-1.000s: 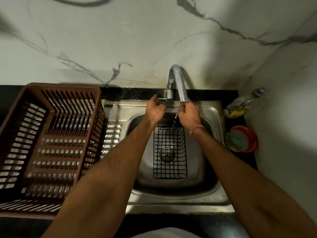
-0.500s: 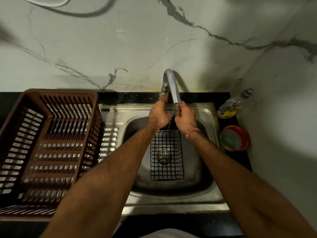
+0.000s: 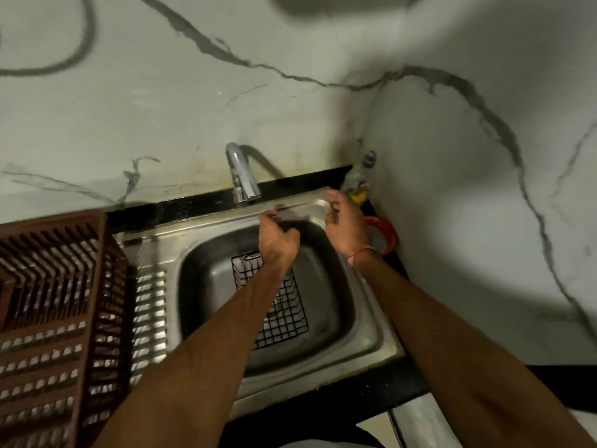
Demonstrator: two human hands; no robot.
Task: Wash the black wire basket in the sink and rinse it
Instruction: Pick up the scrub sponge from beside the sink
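black wire basket [image 3: 277, 305] lying in sink [image 3: 371, 337], both hands above it

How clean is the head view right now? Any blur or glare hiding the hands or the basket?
Head view: dim, with motion blur smearing both the left hand and right hand; the black wire basket stays readable though partly hidden by the left forearm; bright glare on the sink drainboard ribs; wide-angle bending at the edges.

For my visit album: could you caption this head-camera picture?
Over a steel sink, both hands hover near the tap; the black wire basket lies in the basin.
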